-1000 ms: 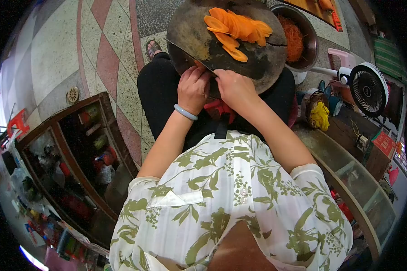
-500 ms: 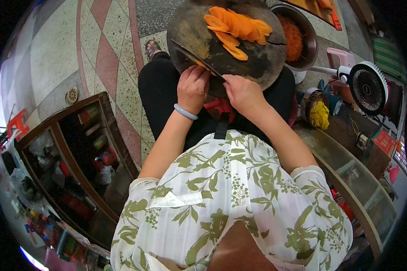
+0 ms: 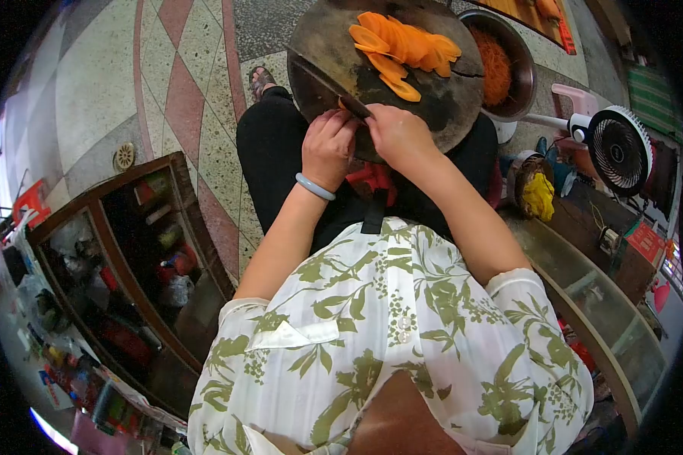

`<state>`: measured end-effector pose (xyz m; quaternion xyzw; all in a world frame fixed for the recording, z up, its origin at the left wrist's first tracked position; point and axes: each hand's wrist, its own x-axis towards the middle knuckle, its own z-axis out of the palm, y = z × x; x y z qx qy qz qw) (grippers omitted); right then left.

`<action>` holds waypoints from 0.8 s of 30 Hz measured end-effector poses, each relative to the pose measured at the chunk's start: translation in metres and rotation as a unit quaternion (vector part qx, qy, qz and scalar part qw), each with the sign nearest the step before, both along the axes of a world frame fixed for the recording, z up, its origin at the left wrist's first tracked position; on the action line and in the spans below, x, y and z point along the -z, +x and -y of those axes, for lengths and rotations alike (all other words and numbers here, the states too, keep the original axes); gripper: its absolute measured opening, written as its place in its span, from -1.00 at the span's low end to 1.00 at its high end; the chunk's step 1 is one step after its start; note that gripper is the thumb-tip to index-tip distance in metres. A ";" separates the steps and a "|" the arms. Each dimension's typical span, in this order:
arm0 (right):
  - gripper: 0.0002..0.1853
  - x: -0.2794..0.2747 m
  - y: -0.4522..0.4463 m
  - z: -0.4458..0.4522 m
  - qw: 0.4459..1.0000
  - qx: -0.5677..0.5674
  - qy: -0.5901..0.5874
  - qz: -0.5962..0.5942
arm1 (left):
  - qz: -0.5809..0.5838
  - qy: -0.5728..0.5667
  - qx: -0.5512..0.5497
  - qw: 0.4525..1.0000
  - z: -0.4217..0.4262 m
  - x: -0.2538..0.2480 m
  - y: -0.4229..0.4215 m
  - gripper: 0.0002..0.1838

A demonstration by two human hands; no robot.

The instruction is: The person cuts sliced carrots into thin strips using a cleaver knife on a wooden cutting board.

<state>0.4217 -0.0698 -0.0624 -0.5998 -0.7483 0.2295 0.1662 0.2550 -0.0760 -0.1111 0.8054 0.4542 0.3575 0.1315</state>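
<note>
Head view: at upper centre, the right hand (image 3: 402,136) is closed on a knife (image 3: 328,81), its blade slanting toward the upper left over a round board (image 3: 436,110). Beside the blade, the left hand (image 3: 328,146) bends its fingers at a mostly hidden orange piece (image 3: 341,103); whether it grips this cannot be told. Orange slices (image 3: 406,44) overlap on the board near the top edge.

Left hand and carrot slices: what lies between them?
In the head view, from the left hand toward the carrot slices come a small orange piece, the knife blade, then bare board.
</note>
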 end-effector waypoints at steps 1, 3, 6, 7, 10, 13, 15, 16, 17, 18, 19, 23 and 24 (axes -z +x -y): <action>-0.80 -0.004 0.004 0.003 1.000 0.005 -0.010 0.008 | -0.002 0.003 0.002 1.000 0.001 0.000 0.000 -0.73; -0.80 -0.012 0.008 0.012 0.999 0.007 -0.026 0.018 | 0.002 -0.010 0.000 1.000 0.003 0.000 -0.001 -0.73; -0.79 -0.019 0.010 0.020 0.999 0.002 -0.049 0.023 | 0.007 -0.016 0.002 1.000 0.002 0.001 0.001 -0.72; -0.78 -0.020 0.009 0.021 0.998 0.003 -0.065 0.026 | 0.007 -0.017 0.001 1.000 0.001 0.001 0.001 -0.72; -0.77 -0.018 0.007 0.022 0.997 0.002 -0.076 0.023 | 0.009 0.004 0.002 1.000 0.001 0.002 0.000 -0.71; -0.76 -0.018 0.008 0.021 0.996 -0.001 -0.083 0.026 | 0.003 0.003 0.000 1.000 0.001 0.001 0.001 -0.72; -0.76 -0.019 0.008 0.020 0.996 -0.002 -0.086 0.029 | 0.006 0.003 0.001 1.000 0.000 0.003 0.001 -0.72; -0.76 -0.018 0.008 0.020 0.996 -0.001 -0.085 0.028 | 0.008 0.003 0.001 1.000 -0.001 0.004 0.001 -0.72; -0.76 -0.017 0.007 0.020 0.996 -0.001 -0.085 0.027 | 0.006 0.003 0.000 1.000 -0.001 0.004 0.001 -0.73; -0.80 -0.015 0.005 0.019 0.996 -0.004 -0.079 0.030 | 0.004 0.004 0.000 1.000 -0.001 0.003 0.000 -0.73; -0.83 -0.013 0.002 0.017 0.997 -0.006 -0.072 0.032 | 0.002 0.004 0.001 1.000 0.000 0.003 0.001 -0.73; -0.87 -0.008 -0.005 0.010 0.997 -0.002 -0.063 0.040 | -0.007 0.007 -0.002 1.000 0.000 0.002 0.003 -0.75; -0.86 -0.009 -0.003 0.010 0.997 -0.005 -0.066 0.044 | -0.014 0.001 0.000 1.000 0.001 0.000 0.003 -0.76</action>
